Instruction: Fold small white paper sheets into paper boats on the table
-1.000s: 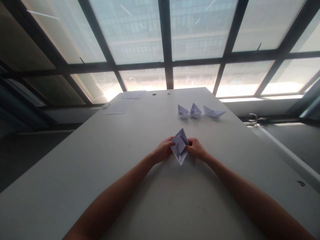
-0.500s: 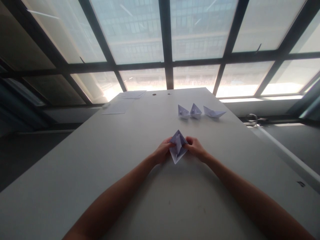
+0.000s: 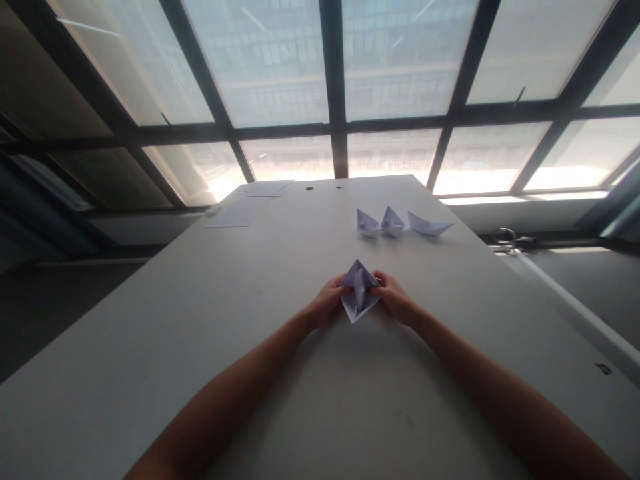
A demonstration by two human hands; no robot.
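Note:
A folded white paper piece (image 3: 359,293), diamond-shaped with a point towards me, sits just above the grey table (image 3: 250,333) at its middle. My left hand (image 3: 327,303) pinches its left side and my right hand (image 3: 395,298) pinches its right side, fingers closed on the paper. Both forearms reach in from the bottom of the view. Three finished paper boats (image 3: 393,222) stand in a row farther back on the right.
Flat paper sheets (image 3: 265,189) lie at the table's far left, with another sheet (image 3: 231,217) nearer. Two small dark holes (image 3: 309,189) mark the far edge. Large windows with dark frames rise behind. Scissors (image 3: 510,238) lie on the ledge to the right.
The paper piece has got shorter and wider between my hands, its lower point drawn up. My hands have stayed in nearly the same place.

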